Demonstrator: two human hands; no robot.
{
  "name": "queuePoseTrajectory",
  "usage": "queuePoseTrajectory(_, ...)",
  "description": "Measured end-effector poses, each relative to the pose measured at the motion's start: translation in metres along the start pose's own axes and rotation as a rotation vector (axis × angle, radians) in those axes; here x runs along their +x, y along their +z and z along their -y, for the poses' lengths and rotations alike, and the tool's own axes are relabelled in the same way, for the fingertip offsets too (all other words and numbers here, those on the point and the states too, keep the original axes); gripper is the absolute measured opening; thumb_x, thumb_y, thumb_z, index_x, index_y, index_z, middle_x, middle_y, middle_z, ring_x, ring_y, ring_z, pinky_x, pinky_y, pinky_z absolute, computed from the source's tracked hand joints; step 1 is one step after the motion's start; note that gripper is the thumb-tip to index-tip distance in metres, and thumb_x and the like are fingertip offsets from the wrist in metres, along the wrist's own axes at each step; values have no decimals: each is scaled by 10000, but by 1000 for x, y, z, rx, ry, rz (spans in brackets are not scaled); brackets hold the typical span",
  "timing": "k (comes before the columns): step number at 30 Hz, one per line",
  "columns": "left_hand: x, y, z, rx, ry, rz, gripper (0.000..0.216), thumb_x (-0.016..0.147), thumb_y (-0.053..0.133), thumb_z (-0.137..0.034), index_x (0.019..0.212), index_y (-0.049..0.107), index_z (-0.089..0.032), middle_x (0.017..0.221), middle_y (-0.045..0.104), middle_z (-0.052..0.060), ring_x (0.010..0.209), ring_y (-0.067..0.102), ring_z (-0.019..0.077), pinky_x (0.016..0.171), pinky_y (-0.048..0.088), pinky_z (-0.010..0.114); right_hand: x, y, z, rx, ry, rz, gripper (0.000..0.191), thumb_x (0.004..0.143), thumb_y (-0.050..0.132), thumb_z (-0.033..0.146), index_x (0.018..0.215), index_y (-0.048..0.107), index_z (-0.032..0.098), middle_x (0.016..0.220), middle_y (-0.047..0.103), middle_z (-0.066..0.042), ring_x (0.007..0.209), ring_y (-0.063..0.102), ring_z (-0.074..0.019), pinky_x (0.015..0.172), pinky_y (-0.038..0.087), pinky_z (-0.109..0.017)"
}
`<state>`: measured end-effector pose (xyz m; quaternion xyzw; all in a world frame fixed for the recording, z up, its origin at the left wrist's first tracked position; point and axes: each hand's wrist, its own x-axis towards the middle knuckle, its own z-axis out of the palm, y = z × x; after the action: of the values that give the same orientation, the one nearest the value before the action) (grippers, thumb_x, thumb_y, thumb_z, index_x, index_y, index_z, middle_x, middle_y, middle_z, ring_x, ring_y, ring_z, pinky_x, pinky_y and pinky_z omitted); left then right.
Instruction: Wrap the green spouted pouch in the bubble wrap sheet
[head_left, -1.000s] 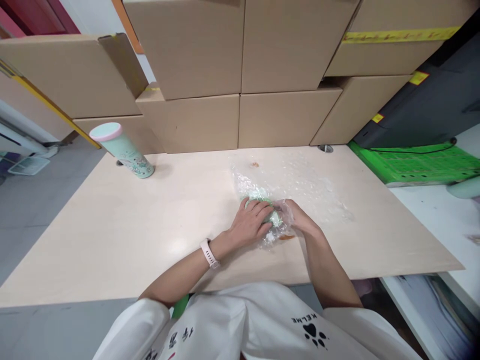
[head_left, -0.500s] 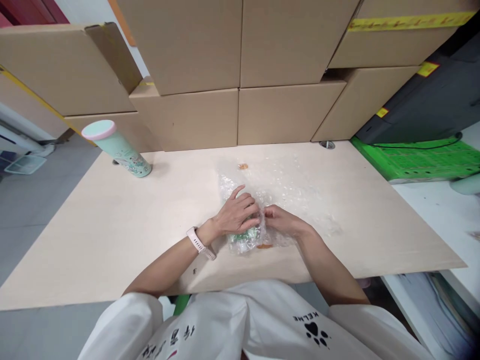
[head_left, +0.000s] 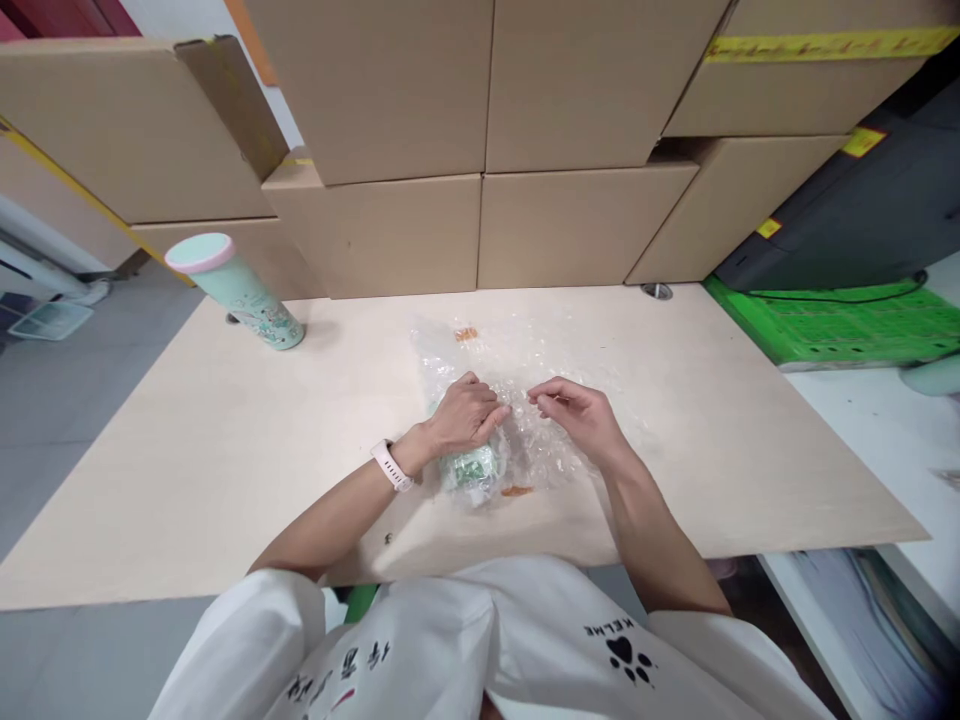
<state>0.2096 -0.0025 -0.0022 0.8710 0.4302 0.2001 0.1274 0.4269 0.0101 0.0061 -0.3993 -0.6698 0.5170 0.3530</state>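
Note:
A sheet of clear bubble wrap (head_left: 540, 440) lies on the light wooden table, with orange marks at its far and near edges. Under its left part sits a green-and-white item (head_left: 472, 465), seen blurred through the film; its kind is not clear. My left hand (head_left: 469, 412) rests on top, fingers curled down into the wrap just beyond the item, thumb pointing right. To the right, my right hand (head_left: 577, 412) is above the wrap with thumb and fingertips drawn together in a pinch. Whether film is caught between those fingertips cannot be made out.
A mint tumbler (head_left: 240, 295) with a pink rim stands at the back left. Stacked cardboard boxes (head_left: 405, 235) line the table's far edge. On the right are a green plastic crate (head_left: 840, 320) and a dark grey case (head_left: 832, 215).
The item and wrap have shifted slightly left. My right hand has moved up and away from my left, leaving a wider gap. My left hand's fingers have curled in more.

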Motion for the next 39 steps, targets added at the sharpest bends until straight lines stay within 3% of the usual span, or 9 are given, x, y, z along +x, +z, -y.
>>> queuePoseTrajectory(6, 5, 4, -2, 4, -52, 36, 485, 964, 291, -350, 532, 466, -219, 574, 559, 55, 595, 471, 182, 797, 337, 399, -11, 22, 19, -263, -352, 265, 146, 926, 578, 354, 885, 678, 256, 951, 700, -47, 938, 634, -218, 866, 478, -387)
queuePoseTrajectory(12, -5, -3, 0, 59, -179, -157, 522, 1000, 189, -334, 531, 395, -234, 538, 532, 41, 591, 490, 179, 805, 357, 400, -11, 29, 8, -432, -143, 429, 305, 963, 509, 409, 732, 575, 220, 711, 603, 9, 654, 528, -153, 641, 371, -298)
queuePoseTrajectory(16, -5, -3, -4, 134, -183, -99, 547, 1009, 211, -338, 523, 436, -225, 551, 572, 50, 586, 516, 177, 801, 355, 404, -14, 39, 7, -319, -52, 591, 461, 1005, 378, 449, 611, 408, 212, 578, 469, 36, 545, 420, -119, 574, 303, -277)
queuePoseTrajectory(21, 3, 10, -6, 155, -136, 48, 554, 1016, 279, -357, 542, 520, -203, 569, 607, 63, 573, 534, 184, 814, 364, 417, -13, 46, -2, -268, 154, 577, 533, 945, 469, 533, 571, 245, 227, 489, 308, 56, 488, 401, -111, 510, 233, -263)
queuePoseTrajectory(24, 2, 17, -3, 117, -178, -21, 467, 1007, 326, -309, 638, 590, -197, 631, 625, 65, 692, 584, 213, 889, 388, 431, -10, 45, -5, -365, 191, 517, 504, 948, 470, 490, 563, 284, 224, 483, 346, 48, 526, 491, -135, 521, 257, -258)
queuePoseTrajectory(28, -23, 13, -6, 5, -250, -224, 195, 938, 465, -228, 946, 656, -189, 1066, 669, 114, 1076, 575, 252, 1023, 394, 449, -8, 46, -5, -714, 58, 169, 223, 866, 641, 391, 764, 558, 212, 702, 594, 15, 691, 575, -172, 600, 321, -265)
queuePoseTrajectory(34, -85, -1, -35, -573, -882, -729, 485, 842, 624, -295, 1303, 490, -225, 1419, 486, 127, 1297, 470, 280, 1012, 442, 458, -13, 53, -12, -701, -206, 243, 134, 947, 461, 161, 1004, 561, 229, 1029, 615, -41, 853, 599, -175, 715, 426, -289)
queuePoseTrajectory(37, -95, -4, -50, -1173, -1138, -672, 564, 809, 650, -343, 1319, 479, -170, 1191, 632, 136, 991, 638, 240, 790, 518, 370, -15, 55, -11, -635, -173, 276, 119, 956, 466, 191, 1026, 557, 224, 1040, 602, -45, 789, 594, -159, 720, 440, -296)
queuePoseTrajectory(39, -92, -4, -58, -1316, -1084, -685, 558, 801, 666, -332, 1309, 506, -164, 1123, 676, 115, 930, 654, 209, 788, 510, 338, -16, 56, -6, -553, -133, 294, 95, 957, 490, 243, 1025, 551, 217, 1040, 611, -49, 778, 601, -157, 724, 449, -301)
